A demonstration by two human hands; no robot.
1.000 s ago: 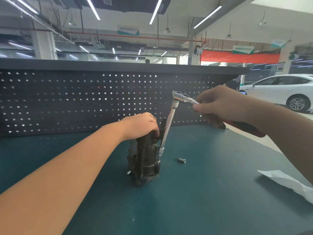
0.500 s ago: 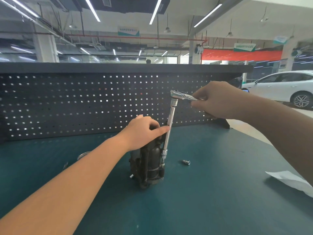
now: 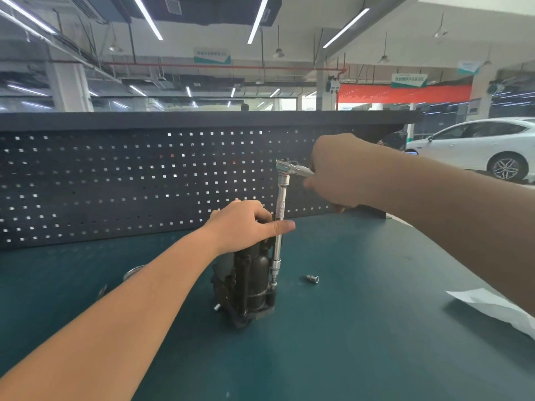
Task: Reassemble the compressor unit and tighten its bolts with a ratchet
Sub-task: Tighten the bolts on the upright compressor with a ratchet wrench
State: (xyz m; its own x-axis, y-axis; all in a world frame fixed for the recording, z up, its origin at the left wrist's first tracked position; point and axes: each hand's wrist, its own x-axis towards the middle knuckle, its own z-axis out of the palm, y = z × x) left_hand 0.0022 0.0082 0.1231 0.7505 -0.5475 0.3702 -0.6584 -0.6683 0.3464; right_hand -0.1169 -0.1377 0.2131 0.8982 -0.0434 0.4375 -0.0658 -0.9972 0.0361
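The compressor unit (image 3: 249,282) stood upright mid-bench, the left hand (image 3: 243,224) clamped over its top with a finger against the extension bar (image 3: 279,224) — the right hand (image 3: 338,172) gripped the ratchet (image 3: 291,168) handle above it.

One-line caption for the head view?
Left hand steadies upright compressor while right hand turns ratchet.

Left hand (image 3: 241,224) curled, index finger extended; right hand (image 3: 337,172) raised, fingers closed.
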